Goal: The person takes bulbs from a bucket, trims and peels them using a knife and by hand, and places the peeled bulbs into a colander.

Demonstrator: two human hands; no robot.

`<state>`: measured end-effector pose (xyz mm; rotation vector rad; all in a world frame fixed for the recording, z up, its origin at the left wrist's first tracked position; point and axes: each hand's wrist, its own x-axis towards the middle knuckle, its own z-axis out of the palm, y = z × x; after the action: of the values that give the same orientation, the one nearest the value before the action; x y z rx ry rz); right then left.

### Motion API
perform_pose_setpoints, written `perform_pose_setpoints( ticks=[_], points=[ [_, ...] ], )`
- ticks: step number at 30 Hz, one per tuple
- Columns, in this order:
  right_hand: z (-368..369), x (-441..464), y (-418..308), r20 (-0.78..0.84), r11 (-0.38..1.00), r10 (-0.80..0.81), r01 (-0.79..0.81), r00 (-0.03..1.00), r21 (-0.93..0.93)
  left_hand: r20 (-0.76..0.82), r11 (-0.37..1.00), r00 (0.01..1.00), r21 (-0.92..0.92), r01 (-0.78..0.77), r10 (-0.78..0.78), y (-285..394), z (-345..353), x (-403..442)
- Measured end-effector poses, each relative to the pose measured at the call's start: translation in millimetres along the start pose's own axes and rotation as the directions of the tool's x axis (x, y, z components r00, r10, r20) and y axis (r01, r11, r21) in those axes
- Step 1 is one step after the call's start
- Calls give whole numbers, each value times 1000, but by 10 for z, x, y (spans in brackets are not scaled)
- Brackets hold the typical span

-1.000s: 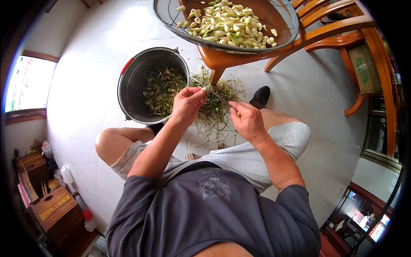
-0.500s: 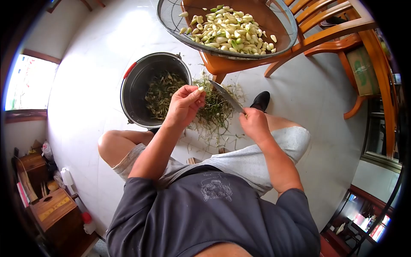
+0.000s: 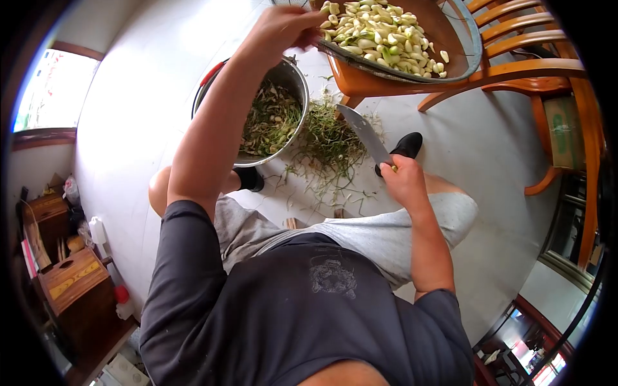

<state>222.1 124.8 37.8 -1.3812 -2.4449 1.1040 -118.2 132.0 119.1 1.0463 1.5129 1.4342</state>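
Left hand: The left hand (image 3: pixel 283 29) was found raised at the near left edge of the sieve (image 3: pixel 475 48), beside the cloves. Its fingers were blurred; whether anything was pinched in them could not be told.
Right hand: The right hand (image 3: pixel 405 180) was closed in a grip around the handle end of the knife (image 3: pixel 364 132), above the right thigh.
Knife: The broad blade was pointed forward and to the left, over the edge of the trimmings (image 3: pixel 331 145).
Cloves: The cloves (image 3: pixel 386 38), pale with some green, were heaped in the sieve; one was noted apart, near the right side of the heap.
Sieve: It was supported on the seat of a wooden chair (image 3: pixel 353 82).
Bucket: The bucket (image 3: pixel 294 76) was placed on the floor, partly covered from view by the left forearm. Peelings (image 3: pixel 273 122) were contained in it.
Trimmings: A loose pile was observed on the tiles, just right of the bucket, with strands scattered toward the person's seat.
Footwear: A dark shoe (image 3: pixel 409 145) was seen beyond the right hand.
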Motion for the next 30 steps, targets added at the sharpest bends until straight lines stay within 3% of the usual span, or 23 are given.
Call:
perform_pose_setpoints(
  ticks=[1,3,5,6,8,9,12,14,17,20,25,26,28,29,30],
  points=[
    [-5,-8,0,-23,999,-8,9,1000,51,-76,994,992,35,104,-101,-122,-110,-159],
    [-15,-5,10,0,999,-3,3,1000,47,-55,929,948,189,320,-315,-854,-481,-236],
    [-4,25,3,25,999,-3,2,1000,36,-182,871,870,103,481,-459,-1621,-591,-464],
    [9,31,-5,39,1000,-3,2,999,27,-201,810,842,235,537,-500,-1957,-631,-556],
    [30,49,-53,69,1000,6,-7,998,16,-246,769,877,422,480,-413,-2772,-704,-728],
    [32,59,-85,86,1000,11,-12,996,13,-205,722,949,617,314,-238,-3112,-739,-785],
    [52,119,-159,133,1000,27,-29,991,9,-157,548,904,749,371,-398,-3129,-522,-858],
    [69,143,-194,140,999,27,-31,990,28,-143,445,925,844,299,-351,-3171,-445,-873],
    [119,167,-183,173,999,35,-38,984,10,-173,294,891,903,314,-419,-3083,-384,-806],
    [177,174,-117,154,1000,7,-12,988,28,-86,221,852,948,229,-516,-2874,-393,-800],
    [150,143,-113,111,998,-58,55,992,27,-55,289,934,943,164,-352,-2720,-544,-950],
    [144,133,-104,103,997,-83,81,991,20,23,353,974,934,60,-226,-2731,-636,-998],
    [102,119,-150,101,996,-90,90,991,7,-111,463,948,852,244,-297,-2430,-654,-1018],
    [92,98,-182,106,996,-94,95,990,4,-139,571,983,800,184,-123,-2539,-741,-1061],
    [88,84,-199,93,995,-99,98,991,16,-183,607,980,771,192,-77,-2489,-791,-1051]
  ],
)
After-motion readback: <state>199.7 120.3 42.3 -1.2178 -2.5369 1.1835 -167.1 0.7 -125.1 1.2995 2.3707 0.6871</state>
